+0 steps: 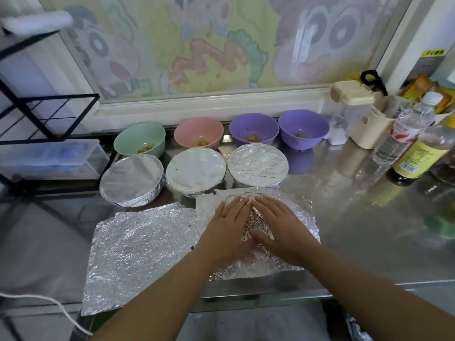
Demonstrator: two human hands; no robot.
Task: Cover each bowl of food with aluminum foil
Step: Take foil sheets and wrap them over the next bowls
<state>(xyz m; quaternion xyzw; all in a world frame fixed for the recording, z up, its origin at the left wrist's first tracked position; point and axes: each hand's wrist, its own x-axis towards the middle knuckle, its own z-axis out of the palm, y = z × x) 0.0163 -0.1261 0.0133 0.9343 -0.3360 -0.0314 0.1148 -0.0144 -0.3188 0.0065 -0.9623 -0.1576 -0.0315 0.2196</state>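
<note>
My left hand (pixel 225 230) and my right hand (pixel 278 225) lie flat, fingers straight, pressing a foil sheet (pixel 295 215) down over a bowl hidden beneath it. Behind them stand three foil-covered bowls: left (pixel 131 183), middle (pixel 195 169), right (pixel 258 164). At the back, a green bowl (pixel 139 140), a pink bowl (pixel 198 131) and two purple bowls (pixel 253 130) (pixel 304 127) hold a little food and stand uncovered. A stack of loose foil sheets (pixel 138 252) lies flat to the left of my hands.
All of this rests on a steel counter (pixel 357 230). Bottles (pixel 403 134) and a cream container (pixel 369 126) crowd the right. A black wire rack (pixel 49 114) and a clear plastic box (pixel 49 158) stand at the left. A white cord (pixel 49 306) hangs at the front left.
</note>
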